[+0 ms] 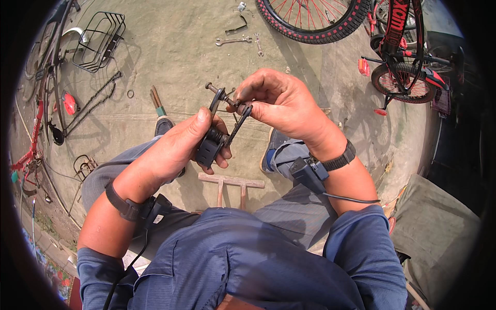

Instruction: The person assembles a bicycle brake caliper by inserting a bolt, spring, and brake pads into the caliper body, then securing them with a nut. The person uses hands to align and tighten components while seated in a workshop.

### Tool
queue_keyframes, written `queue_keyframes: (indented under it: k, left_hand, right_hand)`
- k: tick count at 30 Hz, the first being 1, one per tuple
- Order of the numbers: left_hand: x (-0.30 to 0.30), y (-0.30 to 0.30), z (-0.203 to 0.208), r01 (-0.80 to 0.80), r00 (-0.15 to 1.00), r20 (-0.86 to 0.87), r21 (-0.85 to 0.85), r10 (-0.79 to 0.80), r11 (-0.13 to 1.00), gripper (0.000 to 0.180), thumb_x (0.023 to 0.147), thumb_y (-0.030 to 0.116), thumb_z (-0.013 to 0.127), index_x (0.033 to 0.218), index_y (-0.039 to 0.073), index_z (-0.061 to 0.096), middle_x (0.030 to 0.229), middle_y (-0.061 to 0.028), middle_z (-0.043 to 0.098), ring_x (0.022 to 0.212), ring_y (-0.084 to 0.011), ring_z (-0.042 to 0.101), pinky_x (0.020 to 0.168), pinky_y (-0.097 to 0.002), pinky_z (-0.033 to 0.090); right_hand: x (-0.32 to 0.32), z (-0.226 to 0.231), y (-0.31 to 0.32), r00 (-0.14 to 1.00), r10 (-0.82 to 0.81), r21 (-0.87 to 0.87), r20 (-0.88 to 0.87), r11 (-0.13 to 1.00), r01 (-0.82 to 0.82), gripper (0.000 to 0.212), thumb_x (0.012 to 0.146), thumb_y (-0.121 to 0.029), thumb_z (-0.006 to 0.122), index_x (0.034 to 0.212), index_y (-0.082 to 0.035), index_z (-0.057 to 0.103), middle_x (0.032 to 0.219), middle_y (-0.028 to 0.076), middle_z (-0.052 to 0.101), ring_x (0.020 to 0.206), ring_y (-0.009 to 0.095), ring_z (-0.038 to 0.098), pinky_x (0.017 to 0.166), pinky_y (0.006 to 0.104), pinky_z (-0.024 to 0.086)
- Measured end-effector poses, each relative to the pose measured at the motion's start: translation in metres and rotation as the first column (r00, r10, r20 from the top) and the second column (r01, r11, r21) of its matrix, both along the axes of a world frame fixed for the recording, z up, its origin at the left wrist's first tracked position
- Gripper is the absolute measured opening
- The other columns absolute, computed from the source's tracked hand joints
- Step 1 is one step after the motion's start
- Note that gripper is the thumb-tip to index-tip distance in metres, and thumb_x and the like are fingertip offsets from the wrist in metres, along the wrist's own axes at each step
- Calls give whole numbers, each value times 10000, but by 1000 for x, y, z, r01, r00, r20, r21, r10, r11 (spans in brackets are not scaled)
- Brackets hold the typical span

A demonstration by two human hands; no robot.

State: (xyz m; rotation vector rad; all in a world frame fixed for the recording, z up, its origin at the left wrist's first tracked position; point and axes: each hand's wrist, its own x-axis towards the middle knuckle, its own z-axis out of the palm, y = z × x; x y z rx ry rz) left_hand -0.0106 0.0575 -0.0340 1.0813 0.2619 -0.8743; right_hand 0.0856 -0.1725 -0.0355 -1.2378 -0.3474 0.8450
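A small black bracket (208,149) with two arms and a coiled or ribbed middle hangs in front of me over the gap between my knees. My left hand (199,129) wraps round its lower body, thumb on top and fingertips showing beneath. Through the ends of the arms runs a long, rusty-looking bolt (211,87), its head sticking out at the upper left. Thumb and forefinger of my right hand (274,98) pinch the bolt near the right arm's end. Whether a nut sits between those fingertips is hidden.
On the ground ahead lie wrenches (233,40) and a wire basket (101,42). Left are a chain (98,103) and bicycle frame parts (33,139). A bicycle wheel (313,37) and small bicycle (400,77) stand far right. A wooden stool (232,180) sits between my legs.
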Motion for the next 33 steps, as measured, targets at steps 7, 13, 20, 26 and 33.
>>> queue_keyframes:
  k: [7,13,20,26,33]
  left_hand:
    - [0,-1,-1,13,1000,1,3,-13,1000,758,982,741,313,1144,45,566,929,-92,685,828,-168,700,638,-291,557]
    - [-1,-1,-3,22,1000,-1,2,-22,1000,772,974,751,318,1147,40,565,928,-95,687,816,-167,705,619,-282,557]
    - [-2,-1,-4,16,1000,-1,0,-16,1000,772,978,744,318,1159,34,565,928,-97,688,812,-170,707,616,-282,558]
    - [-1,0,-5,49,999,-3,11,-49,999,699,998,701,325,1253,77,509,958,-127,694,830,-221,718,618,-308,553]
    - [-2,-1,-3,30,1000,2,20,-30,999,737,1001,712,309,1161,37,560,925,-94,686,815,-168,706,620,-282,557]
  right_hand:
    - [2,1,-1,999,43,20,-22,999,-42,226,905,53,590,1122,-3,618,1054,58,681,1011,123,651,901,294,532]
    - [4,0,0,998,62,9,-32,998,-62,256,916,-33,675,1155,3,591,1080,86,668,1036,174,665,940,329,533]
    - [4,3,1,995,87,5,-37,996,-87,377,906,26,614,1279,-3,568,1095,77,675,1041,138,641,946,303,512]
    - [5,1,3,995,101,19,17,995,-101,491,930,-87,695,1383,12,532,1057,85,676,1040,178,667,927,326,529]
    - [5,-1,2,986,158,-15,57,987,-157,535,944,-145,706,1435,-24,533,1059,45,641,1000,128,632,908,293,523]
